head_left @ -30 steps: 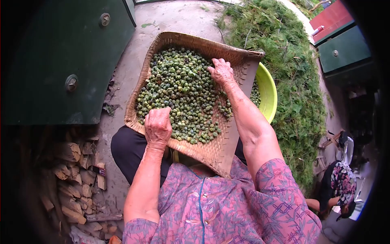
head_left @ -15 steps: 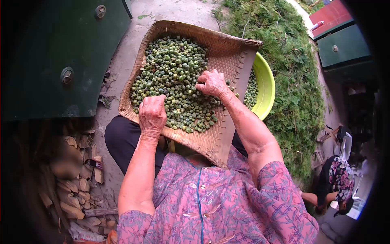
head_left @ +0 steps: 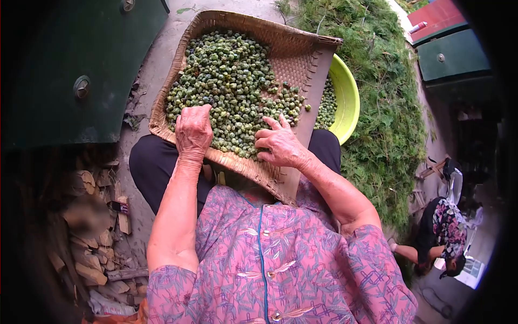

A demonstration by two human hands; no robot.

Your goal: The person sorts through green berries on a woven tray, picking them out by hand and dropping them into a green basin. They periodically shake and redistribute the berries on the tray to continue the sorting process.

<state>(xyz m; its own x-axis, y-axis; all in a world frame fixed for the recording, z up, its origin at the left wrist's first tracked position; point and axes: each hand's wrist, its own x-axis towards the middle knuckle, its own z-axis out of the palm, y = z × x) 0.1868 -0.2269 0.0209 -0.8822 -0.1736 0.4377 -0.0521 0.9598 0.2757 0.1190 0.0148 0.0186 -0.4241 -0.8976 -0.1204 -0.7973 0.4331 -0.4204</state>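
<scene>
Clock taken on the basket, twelve at the top of the view.

Green fruits [head_left: 226, 86]: heaped in woven basket [head_left: 294, 56], thickest toward eleven o'clock; a thinner spread at three. One fruit lies apart on the basket's flat lip at three. Basket rests across the lap, over dark trousers [head_left: 154, 162].

Left hand [head_left: 194, 129]: eight o'clock, fingers curled tight over the near rim, gripping basket; fingertips hidden. Right hand [head_left: 280, 144]: four o'clock, fingers parted and slightly bent, at the edge of the heap; nothing seen gripped.

Yellow-green basin [head_left: 349, 100]: three o'clock, partly beneath the lip, holding similar fruits. Beyond it, same bearing: cut greenery [head_left: 386, 124] spread along the ground.

Six o'clock: wearer's patterned pink shirt [head_left: 291, 243], blue piping down the front.

Nine o'clock: dark green door [head_left: 59, 70], round metal fittings with star shapes. Between seven and eight: split firewood [head_left: 91, 272]; among it, small dark-and-pink packet [head_left: 120, 207], print too small to read. White bag [head_left: 108, 303] at seven, lettering not legible.

Four o'clock, far off: another person [head_left: 449, 227], floral top, bending.
</scene>
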